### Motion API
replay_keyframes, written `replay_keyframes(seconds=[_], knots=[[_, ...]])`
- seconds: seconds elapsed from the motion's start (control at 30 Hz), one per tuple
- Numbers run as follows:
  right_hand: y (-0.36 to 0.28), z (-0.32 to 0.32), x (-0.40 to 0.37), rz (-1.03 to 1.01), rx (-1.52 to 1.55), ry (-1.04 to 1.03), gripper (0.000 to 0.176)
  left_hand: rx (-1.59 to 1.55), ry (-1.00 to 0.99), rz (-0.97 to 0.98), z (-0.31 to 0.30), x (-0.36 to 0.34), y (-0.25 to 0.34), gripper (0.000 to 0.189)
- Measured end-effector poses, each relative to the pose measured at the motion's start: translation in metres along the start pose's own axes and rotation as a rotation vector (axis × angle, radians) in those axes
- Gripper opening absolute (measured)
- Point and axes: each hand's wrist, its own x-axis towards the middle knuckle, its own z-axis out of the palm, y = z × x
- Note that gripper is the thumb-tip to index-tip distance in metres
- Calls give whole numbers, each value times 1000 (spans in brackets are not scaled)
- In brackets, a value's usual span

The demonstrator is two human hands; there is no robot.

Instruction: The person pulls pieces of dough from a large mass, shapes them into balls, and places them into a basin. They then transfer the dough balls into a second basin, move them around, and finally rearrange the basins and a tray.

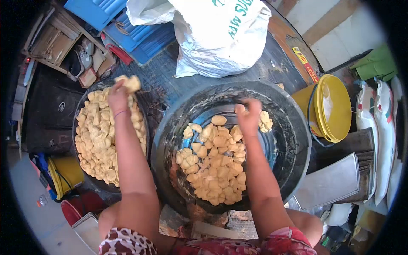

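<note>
dough pieces (129,83) are pinched in the left hand (118,97) above the 12 o'clock edge of the heaped tray (91,182), so some could be dropped past its rim. the right hand (248,112) is curled around more at 1 o'clock in the black basin (291,140), and these could be squashed.

Bare arms, thin pink band (120,113) by the left hand (117,97), red-and-white patterned cloth (127,244) at the lap
</note>
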Motion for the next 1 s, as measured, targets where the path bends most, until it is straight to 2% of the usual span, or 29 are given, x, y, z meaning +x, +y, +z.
replay_keyframes(seconds=[0.03, 0.07, 0.13, 0.17, 0.2, 0.23, 0.27, 0.3, 0.33, 0.37, 0.4, 0.43, 0.47, 0.5, 0.57, 0.6, 0.67, 0.73, 0.77, 0.83, 0.87, 0.93, 0.97, 1.0], knots=[[32, -18, -9, 215, 14, 23, 23, 60, 114, 22, -16, -12, 22, 31], [82, -34, -23, 357, -224, -28, 33, 73, 219, 131, -34, -10, 16, 30], [120, -61, -40, 754, -441, -118, 54, -16, 251, 136, -55, -28, 17, 31], [138, -58, -48, 763, -435, -116, 54, 280, 391, 182, -56, -42, 19, 31], [158, -51, -52, 811, -324, -104, 61, 574, 527, 228, -50, -57, 21, 30], [169, -46, -51, 854, -216, -95, 69, 532, 455, 358, -32, -86, 33, 28], [164, -39, -42, 895, -253, -127, 76, 491, 379, 483, -6, -121, 45, 26], [145, -28, -29, 937, -292, -165, 83, 609, 235, 548, 12, -145, 37, 20], [115, -16, -18, 963, -385, -229, 91, 317, -52, 505, 37, -166, 23, 16], [108, -1, -16, 773, -389, -312, 94, 508, -272, 743, 53, -188, 38, 10], [113, 23, -20, 645, -468, -476, 99, 309, -569, 494, 71, -202, 13, 9], [120, 40, -20, 576, -163, -760, 96, 333, -634, 382, 88, -212, -15, 16], [84, 43, -20, 353, -248, -788, 82, 353, -697, 266, 101, -217, -43, 22], [72, 59, -45, 263, -276, -833, 77, 350, -697, 251, 107, -214, -77, 22], [43, 63, -86, 134, -299, -997, 69, 713, -573, 373, 109, -203, -127, 38], [22, 48, -96, 99, -295, -1118, 67, 709, -581, 364, 104, -204, -131, 38], [5, 16, -112, -62, -211, -1378, 62, 908, -735, 170, 92, -214, -133, 51], [11, -16, -115, -83, 180, -1498, 56, 1108, -827, 80, 89, -241, -118, 67], [17, -33, -110, -88, 187, -1495, 56, 1151, -906, 15, 87, -256, -113, 73], [39, -72, -89, 672, 274, -1341, 57, 1223, -1118, -86, 88, -285, -86, 75], [54, -96, -81, 1046, 308, -1217, 58, 1106, -1238, -73, 88, -291, -98, 76], [139, -118, -98, 972, -304, -1231, 71, 1059, -1384, -39, 89, -289, -54, 73], [133, -124, -105, 970, -308, -1229, 71, 1031, -1280, -84, 92, -282, -60, 74], [123, -134, -119, 1131, -360, -1194, 79, 1002, -1179, -129, 93, -272, -72, 75]])
